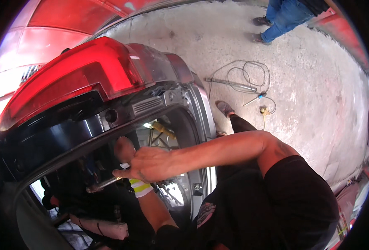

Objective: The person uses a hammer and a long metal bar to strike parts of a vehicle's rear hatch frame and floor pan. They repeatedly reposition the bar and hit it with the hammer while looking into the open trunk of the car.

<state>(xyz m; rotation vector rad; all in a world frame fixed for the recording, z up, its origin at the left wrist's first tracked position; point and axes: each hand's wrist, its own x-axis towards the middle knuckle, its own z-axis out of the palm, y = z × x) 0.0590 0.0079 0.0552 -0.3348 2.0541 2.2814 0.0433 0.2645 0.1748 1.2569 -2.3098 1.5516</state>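
My right hand reaches across from the right, with its fingers curled closed at the near end of a slim metal bar-shaped tool. Just behind it, my left arm comes up from below, wearing a yellow and white wristband. The right hand covers much of my left hand; the part that shows is blurred, so its fingers cannot be made out. Both hands are inside an opening in the rear of a dark vehicle, below its red tail light. The tool's far end lies against the dark interior.
A pinkish long part lies low inside the opening. Deeper in, a yellow object sits beside a bright light. On the concrete floor are a looped cable and a long tube. Another person in blue jeans stands at the far right.
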